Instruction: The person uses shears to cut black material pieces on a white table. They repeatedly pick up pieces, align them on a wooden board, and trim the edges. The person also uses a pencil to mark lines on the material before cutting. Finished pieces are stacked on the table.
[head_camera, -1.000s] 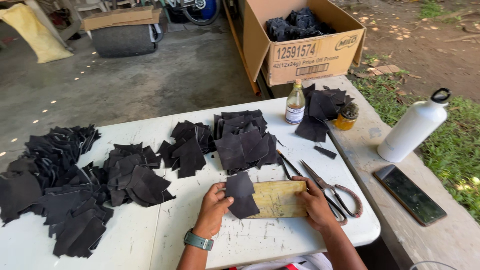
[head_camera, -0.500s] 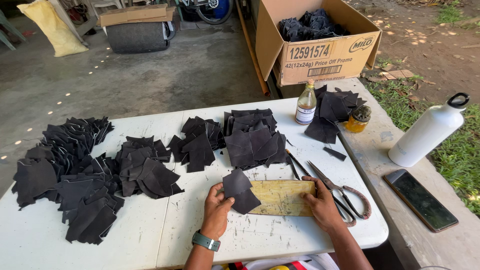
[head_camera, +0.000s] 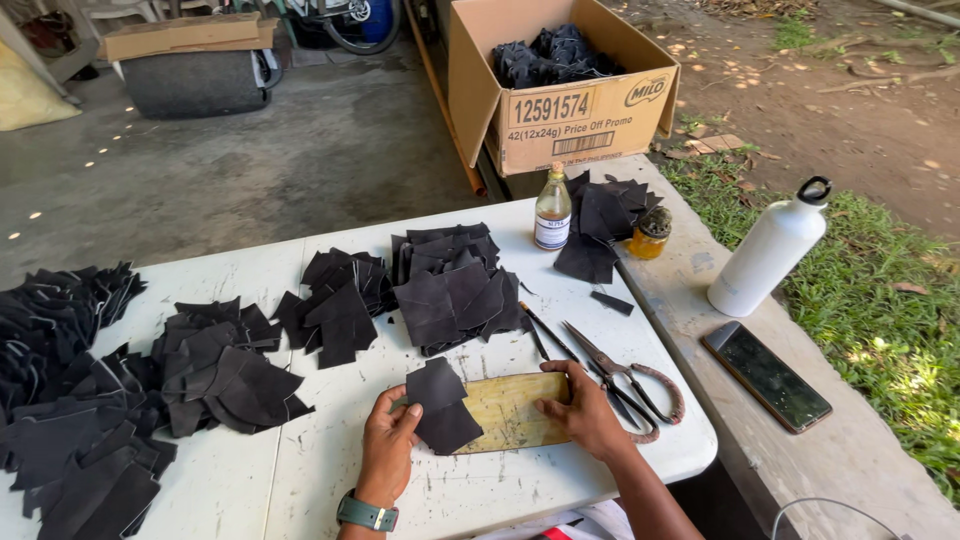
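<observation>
A small wooden board (head_camera: 510, 410) lies near the front edge of the white table (head_camera: 300, 490). On its left end rest two overlapping black leather-like pieces (head_camera: 440, 403). My left hand (head_camera: 388, 445), with a green watch on the wrist, lies against the left side of those pieces, fingers touching them. My right hand (head_camera: 585, 410) presses flat on the board's right end. Large scissors (head_camera: 625, 385) lie just right of that hand.
Piles of black cut pieces (head_camera: 455, 285) spread across the table to the far left. A small glass bottle (head_camera: 552, 210), a jar (head_camera: 651, 233), a white water bottle (head_camera: 768, 253) and a phone (head_camera: 766, 376) stand to the right. A cardboard box (head_camera: 560, 90) sits behind.
The view has shifted slightly. My left hand has slid a little lower along the black pieces; my right hand stays on the board.
</observation>
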